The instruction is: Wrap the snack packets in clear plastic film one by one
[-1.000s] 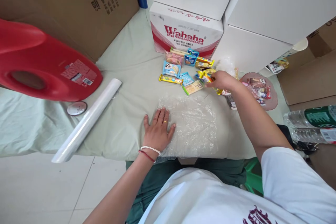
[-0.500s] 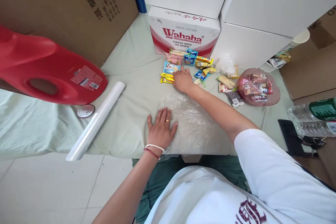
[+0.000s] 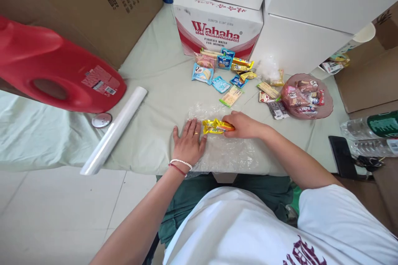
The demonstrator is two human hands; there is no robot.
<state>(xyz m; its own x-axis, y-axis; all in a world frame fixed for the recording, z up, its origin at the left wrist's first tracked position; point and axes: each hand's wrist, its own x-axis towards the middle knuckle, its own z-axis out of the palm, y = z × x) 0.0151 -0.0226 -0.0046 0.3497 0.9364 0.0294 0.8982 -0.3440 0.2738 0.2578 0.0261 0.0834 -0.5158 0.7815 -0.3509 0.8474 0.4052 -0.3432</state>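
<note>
Fingers spread, my left hand (image 3: 188, 144) lies flat on the left part of a crinkled sheet of clear plastic film (image 3: 230, 153). My right hand (image 3: 244, 125) grips the right end of a yellow snack packet (image 3: 214, 126) over the film, with the packet's left end close to my left fingers. Beyond the film are a light-blue snack packet (image 3: 221, 85), a beige-and-green packet (image 3: 231, 96) and a larger blue-and-white packet (image 3: 202, 74). More small wrapped snacks (image 3: 224, 62) are grouped in front of the Wahaba-style water carton (image 3: 217, 29), which reads "Wahaha".
A roll of plastic film (image 3: 115, 130) lies left, beside a round badge-like disc (image 3: 101, 120) and a large red jug (image 3: 62, 70). To the right stand a pink glass bowl (image 3: 326, 105) of snacks, a black phone (image 3: 342, 157) and plastic bottles (image 3: 357, 133).
My right hand has drawn back from the snack group toward me, bringing the yellow packet over the film. My left hand remains flat on the film.
</note>
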